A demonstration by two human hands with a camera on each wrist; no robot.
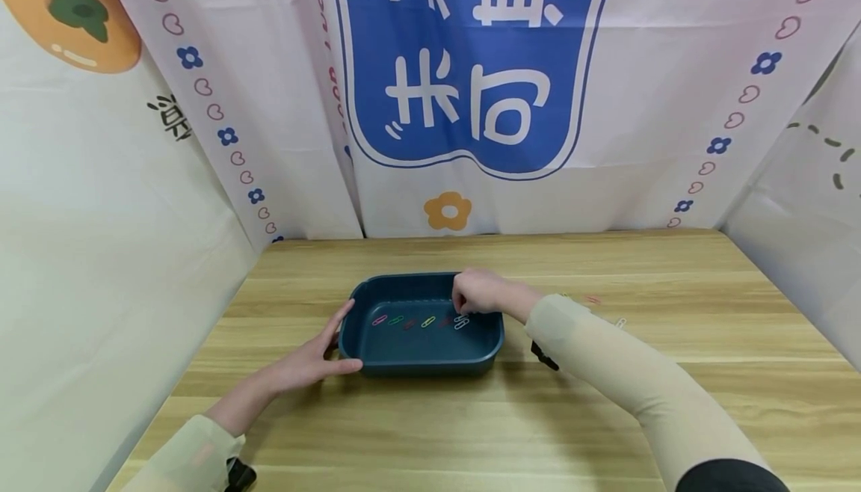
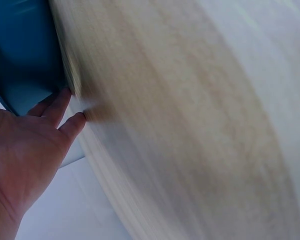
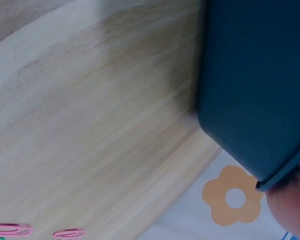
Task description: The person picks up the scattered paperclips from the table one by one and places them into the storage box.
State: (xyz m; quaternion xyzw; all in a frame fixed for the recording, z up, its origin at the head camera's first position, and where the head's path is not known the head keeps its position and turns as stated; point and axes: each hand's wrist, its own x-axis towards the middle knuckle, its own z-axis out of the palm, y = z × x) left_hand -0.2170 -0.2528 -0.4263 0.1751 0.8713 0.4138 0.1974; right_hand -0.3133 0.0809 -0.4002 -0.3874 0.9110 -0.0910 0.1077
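A dark blue plastic tray with raised walls stands on the wooden table. Spread along its left end is my left hand, thumb on the front rim and long fingers against the left side. My right hand reaches over the right wall with curled fingers, its fingertips pinching at a white paper clip. On the tray floor, a row of paper clips includes a pink one, a green one and a yellow one. The right wrist view shows only part of that hand beside the rim.
Right of the tray, more paper clips lie on the table, among them a red one and a white one, partly behind the right forearm. A printed cloth hangs along the table's back edge.
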